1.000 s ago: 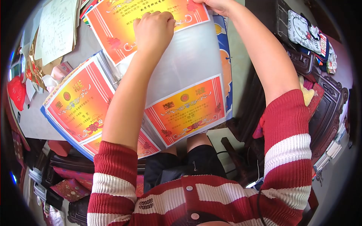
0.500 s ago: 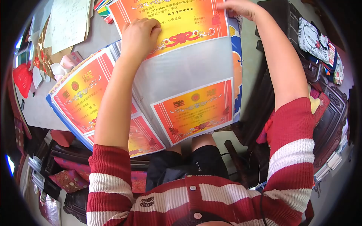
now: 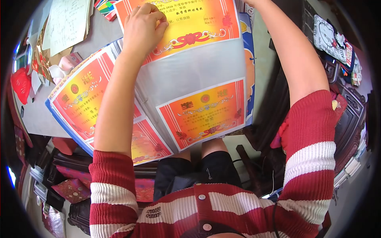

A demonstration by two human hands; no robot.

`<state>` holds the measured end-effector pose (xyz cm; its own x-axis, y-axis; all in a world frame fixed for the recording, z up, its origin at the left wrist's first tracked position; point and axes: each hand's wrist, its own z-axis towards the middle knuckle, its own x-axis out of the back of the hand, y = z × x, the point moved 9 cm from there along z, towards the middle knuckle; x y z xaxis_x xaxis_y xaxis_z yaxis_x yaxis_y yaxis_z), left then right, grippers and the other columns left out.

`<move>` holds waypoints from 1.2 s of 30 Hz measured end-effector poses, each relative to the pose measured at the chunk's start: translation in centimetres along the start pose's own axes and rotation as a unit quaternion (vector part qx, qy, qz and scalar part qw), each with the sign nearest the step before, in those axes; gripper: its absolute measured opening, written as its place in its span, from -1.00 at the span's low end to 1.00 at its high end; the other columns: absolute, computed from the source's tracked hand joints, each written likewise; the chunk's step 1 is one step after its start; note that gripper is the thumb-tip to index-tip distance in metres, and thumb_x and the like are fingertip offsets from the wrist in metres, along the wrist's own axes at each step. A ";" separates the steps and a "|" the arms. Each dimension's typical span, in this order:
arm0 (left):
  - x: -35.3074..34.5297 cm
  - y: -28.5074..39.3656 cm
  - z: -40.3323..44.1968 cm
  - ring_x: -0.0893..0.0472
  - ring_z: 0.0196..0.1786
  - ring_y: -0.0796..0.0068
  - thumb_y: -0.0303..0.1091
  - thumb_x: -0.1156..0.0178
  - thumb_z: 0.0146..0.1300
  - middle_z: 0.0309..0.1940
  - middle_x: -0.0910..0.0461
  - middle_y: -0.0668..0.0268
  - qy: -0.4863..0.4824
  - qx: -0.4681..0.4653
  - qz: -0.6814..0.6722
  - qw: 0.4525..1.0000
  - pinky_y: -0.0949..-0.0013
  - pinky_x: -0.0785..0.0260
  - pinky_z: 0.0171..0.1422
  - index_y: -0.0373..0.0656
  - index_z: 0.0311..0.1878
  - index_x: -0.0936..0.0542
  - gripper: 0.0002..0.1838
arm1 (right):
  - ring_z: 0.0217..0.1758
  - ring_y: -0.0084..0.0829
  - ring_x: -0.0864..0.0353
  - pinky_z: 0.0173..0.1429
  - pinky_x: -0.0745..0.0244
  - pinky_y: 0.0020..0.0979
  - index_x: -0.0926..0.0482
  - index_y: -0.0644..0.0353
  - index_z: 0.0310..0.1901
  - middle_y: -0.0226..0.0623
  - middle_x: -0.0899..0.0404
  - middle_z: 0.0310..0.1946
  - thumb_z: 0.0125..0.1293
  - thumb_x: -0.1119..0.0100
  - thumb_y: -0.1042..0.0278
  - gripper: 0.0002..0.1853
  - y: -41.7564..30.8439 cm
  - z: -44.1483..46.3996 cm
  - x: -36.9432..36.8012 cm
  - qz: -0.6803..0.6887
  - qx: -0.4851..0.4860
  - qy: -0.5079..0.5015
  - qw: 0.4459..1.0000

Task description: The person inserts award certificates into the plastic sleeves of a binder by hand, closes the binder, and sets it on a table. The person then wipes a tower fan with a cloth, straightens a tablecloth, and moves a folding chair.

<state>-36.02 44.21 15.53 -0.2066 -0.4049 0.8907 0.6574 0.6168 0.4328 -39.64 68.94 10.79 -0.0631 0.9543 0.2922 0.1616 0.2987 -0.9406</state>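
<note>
An open blue folder [image 3: 71,134] with clear plastic sleeves lies on the table. At the top of its right page is an orange and yellow certificate [image 3: 198,22]. My left hand [image 3: 145,27] rests on this certificate's left part, fingers curled, and whatever is between them is too small to name. My right hand [image 3: 253,3] is at the top frame edge near the certificate's upper right corner, its fingers cut off. A lower certificate [image 3: 206,113] sits in the clear sleeve [image 3: 190,71], and more certificates [image 3: 83,99] fill the left page.
Handwritten papers [image 3: 67,23], a pink box [image 3: 71,60] and a red bag [image 3: 20,85] lie on the table [image 3: 35,123] to the left. Carved dark chairs [image 3: 349,123] stand at the right, with a Hello Kitty bag [image 3: 327,37] above them. A patterned cushion [image 3: 71,191] is lower left.
The upper certificate has moved right and straightened over the page. My left hand has shifted left and up on it, while my right hand has moved right, mostly out of the frame.
</note>
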 end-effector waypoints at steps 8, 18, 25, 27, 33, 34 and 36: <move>0.1 0.2 0.6 -0.36 0.15 0.16 -0.30 -0.22 0.03 0.09 -0.41 0.23 -0.016 -0.020 -0.002 1.000 0.21 -0.25 0.18 -0.15 -0.33 -0.62 -0.84 | -0.06 -0.44 -0.52 0.03 -0.43 -0.47 -0.37 0.31 0.10 -0.23 -0.51 -0.10 0.01 0.11 0.75 -0.48 -0.2 -1.9 -0.9 0.062 -0.032 -0.063 0.996; -0.6 -0.8 1.1 -0.35 0.20 0.13 -0.27 -0.25 -0.02 0.19 -0.34 0.14 -0.042 -0.015 -0.008 0.999 0.18 -0.21 0.23 -0.16 -0.36 -0.58 -0.80 | -0.20 -0.49 -0.55 -0.06 -0.45 -0.51 -0.52 0.33 -0.09 -0.25 -0.58 -0.26 0.13 0.12 0.65 -0.68 1.3 -3.4 -0.1 -0.003 -0.075 0.015 0.997; -1.1 -0.7 1.6 -0.46 0.09 0.21 -0.32 -0.19 0.07 0.16 -0.40 0.28 -0.133 -0.020 -0.096 0.986 0.26 -0.29 0.15 -0.20 -0.34 -0.54 -0.84 | -0.20 -0.47 -0.56 -0.06 -0.45 -0.49 -0.55 0.33 -0.09 -0.22 -0.60 -0.24 0.12 0.12 0.63 -0.67 2.2 -2.9 -1.3 -0.011 -0.043 -0.019 0.999; -0.9 -0.4 1.3 -0.50 0.03 0.24 -0.33 -0.18 0.09 0.12 -0.44 0.30 -0.118 -0.026 -0.093 0.988 0.30 -0.32 0.10 -0.21 -0.33 -0.53 -0.84 | -0.22 -0.49 -0.56 -0.07 -0.45 -0.48 -0.57 0.33 -0.13 -0.23 -0.61 -0.27 0.11 0.09 0.60 -0.70 2.1 -3.4 -1.5 -0.040 -0.046 -0.016 0.998; -1.0 -0.2 0.4 -0.54 -0.14 0.27 -0.35 -0.16 0.12 -0.06 -0.52 0.31 -0.095 0.010 -0.106 0.990 0.30 -0.35 -0.03 -0.21 -0.32 -0.51 -0.86 | -0.29 -0.53 -0.56 -0.13 -0.45 -0.49 -0.63 0.30 -0.25 -0.28 -0.63 -0.35 0.08 0.03 0.53 -0.75 2.2 -5.2 -1.6 -0.129 -0.065 -0.039 0.989; -1.0 0.1 0.3 -0.54 -0.16 0.26 -0.36 -0.15 0.12 -0.08 -0.52 0.29 -0.099 0.018 -0.097 0.990 0.30 -0.35 -0.04 -0.21 -0.32 -0.51 -0.87 | -0.29 -0.53 -0.56 -0.14 -0.45 -0.50 -0.63 0.29 -0.26 -0.28 -0.63 -0.36 0.08 0.02 0.52 -0.75 2.1 -5.6 -1.7 -0.140 -0.069 -0.041 0.987; -1.3 0.1 0.1 -0.54 -0.15 0.25 -0.35 -0.17 0.12 -0.10 -0.53 0.27 -0.104 0.024 -0.066 0.992 0.30 -0.34 -0.02 -0.19 -0.29 -0.52 -0.86 | -0.30 -0.52 -0.56 -0.14 -0.45 -0.50 -0.63 0.28 -0.27 -0.29 -0.63 -0.35 0.07 0.01 0.52 -0.77 1.8 -6.4 -2.4 -0.135 -0.063 -0.056 0.987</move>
<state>-35.79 44.81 14.45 -0.4373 -0.3390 0.8330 0.5802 0.6013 0.5493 -32.91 67.29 9.54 -0.2283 0.8347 0.5011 0.2449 0.5474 -0.8002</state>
